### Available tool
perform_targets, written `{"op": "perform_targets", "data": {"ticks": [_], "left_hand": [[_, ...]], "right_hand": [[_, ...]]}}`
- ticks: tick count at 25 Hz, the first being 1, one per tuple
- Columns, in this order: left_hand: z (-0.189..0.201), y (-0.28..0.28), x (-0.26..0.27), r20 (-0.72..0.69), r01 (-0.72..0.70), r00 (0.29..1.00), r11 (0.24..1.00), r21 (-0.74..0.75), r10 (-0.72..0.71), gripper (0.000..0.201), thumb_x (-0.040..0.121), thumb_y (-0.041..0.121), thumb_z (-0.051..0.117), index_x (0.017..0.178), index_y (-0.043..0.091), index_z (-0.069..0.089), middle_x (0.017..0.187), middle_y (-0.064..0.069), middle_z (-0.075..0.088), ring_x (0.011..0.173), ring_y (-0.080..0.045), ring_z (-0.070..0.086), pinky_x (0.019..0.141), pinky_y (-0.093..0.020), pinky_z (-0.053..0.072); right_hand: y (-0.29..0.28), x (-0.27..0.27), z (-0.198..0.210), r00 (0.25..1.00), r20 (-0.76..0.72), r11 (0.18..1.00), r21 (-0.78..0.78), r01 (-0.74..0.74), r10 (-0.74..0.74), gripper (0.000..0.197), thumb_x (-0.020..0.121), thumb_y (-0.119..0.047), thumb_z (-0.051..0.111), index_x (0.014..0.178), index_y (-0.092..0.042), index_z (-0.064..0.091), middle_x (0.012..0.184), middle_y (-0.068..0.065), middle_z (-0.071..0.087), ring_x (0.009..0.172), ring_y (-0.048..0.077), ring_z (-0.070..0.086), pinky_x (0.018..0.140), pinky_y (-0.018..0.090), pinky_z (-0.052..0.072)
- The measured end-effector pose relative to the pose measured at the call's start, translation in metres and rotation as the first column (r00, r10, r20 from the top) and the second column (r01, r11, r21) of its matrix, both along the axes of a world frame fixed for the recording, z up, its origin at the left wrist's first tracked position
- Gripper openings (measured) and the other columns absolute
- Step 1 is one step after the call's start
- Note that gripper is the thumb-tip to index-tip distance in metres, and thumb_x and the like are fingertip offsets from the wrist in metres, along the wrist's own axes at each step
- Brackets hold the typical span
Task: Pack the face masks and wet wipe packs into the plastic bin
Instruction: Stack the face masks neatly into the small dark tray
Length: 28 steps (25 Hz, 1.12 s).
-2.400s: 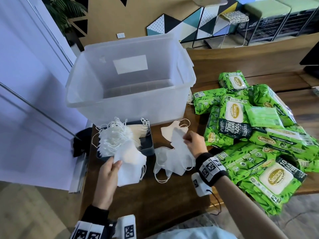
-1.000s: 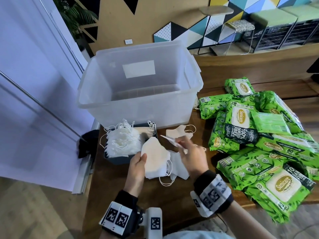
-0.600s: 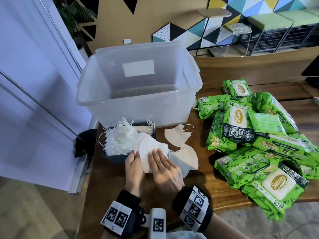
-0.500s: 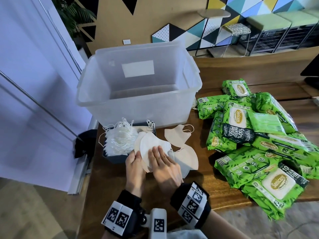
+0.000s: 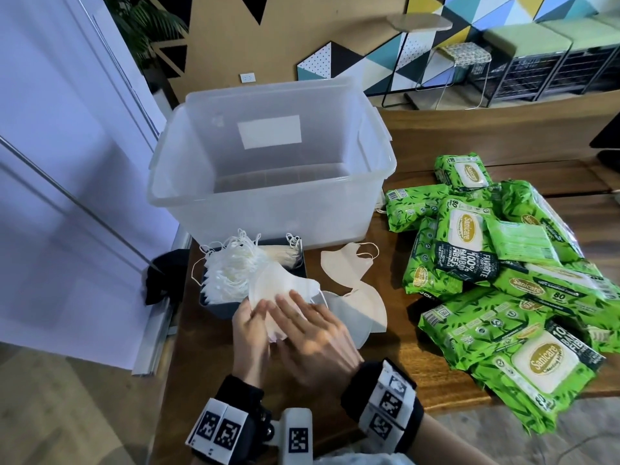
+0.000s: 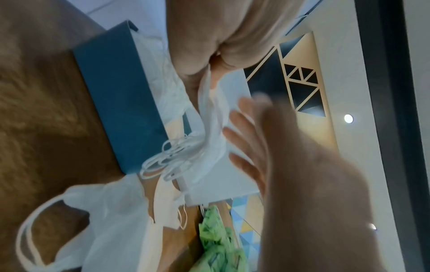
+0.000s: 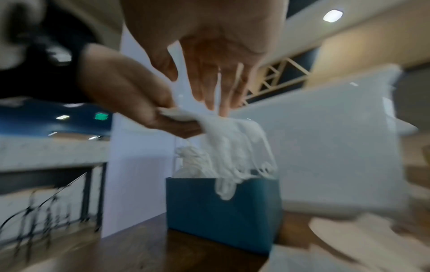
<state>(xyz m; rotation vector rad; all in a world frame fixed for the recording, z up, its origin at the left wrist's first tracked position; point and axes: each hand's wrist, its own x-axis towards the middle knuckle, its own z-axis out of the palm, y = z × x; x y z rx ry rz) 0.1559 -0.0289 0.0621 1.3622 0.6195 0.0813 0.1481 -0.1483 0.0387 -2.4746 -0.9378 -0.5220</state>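
My left hand (image 5: 251, 318) grips a small stack of white face masks (image 5: 280, 289) just in front of a dark blue box (image 5: 219, 305); thumb and fingers pinch the stack's edge (image 6: 210, 103). My right hand (image 5: 303, 322) lies flat on the stack with straight fingers (image 7: 216, 92). The box (image 7: 221, 211) holds several more masks (image 5: 231, 270). Loose beige and white masks (image 5: 349, 266) lie on the table to its right. The clear plastic bin (image 5: 268, 209) stands behind the box with nothing visible inside. Green wet wipe packs (image 5: 503, 280) are piled at the right.
The wooden table (image 5: 208, 380) ends close to my wrists; its left edge runs by a white wall panel (image 5: 67, 196). A black object (image 5: 161, 276) sits at the table's left edge. Stools and shelving (image 5: 469, 62) stand far behind.
My left hand brought its mask stack from the box toward the middle. My right hand lifted a loose mask off the table, laid it on the stack and now rests flat on it.
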Motion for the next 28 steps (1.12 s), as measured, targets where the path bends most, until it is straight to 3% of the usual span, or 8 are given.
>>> {"op": "perform_targets", "data": {"ticks": [4, 8, 12, 15, 18, 21, 24, 28], "left_hand": [[0.002, 0.02, -0.012, -0.027, -0.004, 1.0, 1.0, -0.017, 0.004, 0.02, 0.099, 0.007, 0.04, 0.109, 0.004, 0.058, 0.104, -0.012, 0.064, 0.099, -0.023, 0.058, 0.091, -0.035, 0.044], [0.005, 0.023, -0.02, -0.073, 0.015, 0.997, 1.0, -0.018, -0.017, 0.026, 0.1, 0.015, 0.043, 0.119, 0.003, 0.056, 0.118, -0.01, 0.063, 0.112, -0.019, 0.058, 0.102, -0.031, 0.043], [0.018, 0.015, -0.021, -0.053, 0.082, 0.995, 0.99, -0.116, -0.089, 0.016, 0.099, 0.011, 0.042, 0.113, 0.015, 0.047, 0.09, 0.007, 0.058, 0.078, -0.001, 0.055, 0.05, -0.005, 0.047], [0.014, 0.008, -0.016, -0.049, 0.06, 0.996, 0.985, -0.164, -0.069, 0.015, 0.099, 0.008, 0.04, 0.099, 0.011, 0.055, 0.078, 0.007, 0.071, 0.068, -0.005, 0.067, 0.051, -0.011, 0.05], [0.009, 0.007, -0.011, -0.04, 0.071, 0.996, 0.976, -0.207, -0.081, 0.022, 0.097, 0.012, 0.044, 0.109, 0.004, 0.06, 0.097, -0.008, 0.074, 0.082, -0.014, 0.071, 0.062, -0.022, 0.056], [0.003, 0.003, -0.007, -0.031, 0.116, 0.992, 0.976, -0.183, -0.124, 0.024, 0.096, 0.012, 0.046, 0.115, 0.006, 0.058, 0.113, -0.011, 0.067, 0.097, -0.018, 0.066, 0.078, -0.026, 0.057], [0.001, 0.001, -0.004, 0.004, 0.194, 0.981, 0.974, -0.118, -0.195, 0.025, 0.098, 0.013, 0.041, 0.118, 0.013, 0.057, 0.119, -0.007, 0.066, 0.106, -0.018, 0.063, 0.084, -0.026, 0.055], [-0.003, -0.003, -0.003, 0.041, 0.282, 0.959, 0.956, -0.074, -0.28, 0.03, 0.096, 0.017, 0.048, 0.124, 0.01, 0.056, 0.119, -0.01, 0.066, 0.11, -0.025, 0.061, 0.089, -0.038, 0.052]], "right_hand": [[-0.038, 0.089, -0.018, 0.956, -0.218, 0.972, 0.086, 0.221, -0.198, 0.022, 0.088, -0.015, 0.053, 0.104, -0.007, 0.066, 0.094, 0.011, 0.069, 0.089, 0.024, 0.064, 0.073, 0.026, 0.048], [-0.046, 0.187, -0.067, 0.806, -0.494, 0.861, -0.507, 0.038, -0.327, 0.043, 0.091, -0.011, 0.053, 0.132, -0.006, 0.042, 0.135, 0.013, 0.047, 0.128, 0.028, 0.037, 0.105, 0.036, 0.034], [-0.046, 0.205, -0.082, 0.829, -0.457, 0.813, -0.582, -0.004, -0.323, 0.049, 0.092, -0.014, 0.049, 0.138, -0.008, 0.032, 0.141, 0.013, 0.036, 0.133, 0.028, 0.03, 0.11, 0.038, 0.027], [-0.053, 0.206, -0.082, 0.74, -0.557, 0.833, -0.554, 0.008, -0.377, 0.056, 0.085, -0.021, 0.061, 0.134, -0.008, 0.038, 0.14, 0.013, 0.038, 0.133, 0.029, 0.029, 0.11, 0.038, 0.024], [-0.064, 0.198, -0.066, 0.684, -0.661, 0.918, -0.394, 0.033, -0.309, 0.048, 0.079, -0.026, 0.069, 0.121, -0.009, 0.055, 0.129, 0.014, 0.047, 0.125, 0.03, 0.037, 0.101, 0.035, 0.032], [-0.08, 0.175, -0.03, 0.663, -0.722, 0.972, -0.055, 0.229, -0.197, 0.024, 0.076, -0.02, 0.073, 0.092, -0.009, 0.059, 0.091, 0.014, 0.058, 0.092, 0.028, 0.055, 0.074, 0.031, 0.039], [-0.093, 0.135, 0.021, 0.685, -0.728, 0.921, 0.253, 0.298, -0.022, 0.029, 0.074, -0.012, 0.075, 0.069, -0.01, 0.046, 0.061, 0.002, 0.045, 0.06, 0.019, 0.039, 0.056, 0.03, 0.03], [-0.078, 0.078, 0.066, 0.394, -0.795, 0.807, 0.56, 0.189, 0.46, 0.018, 0.076, 0.004, 0.07, 0.075, -0.01, 0.059, 0.061, -0.014, 0.062, 0.057, -0.002, 0.054, 0.057, 0.012, 0.043]]}}
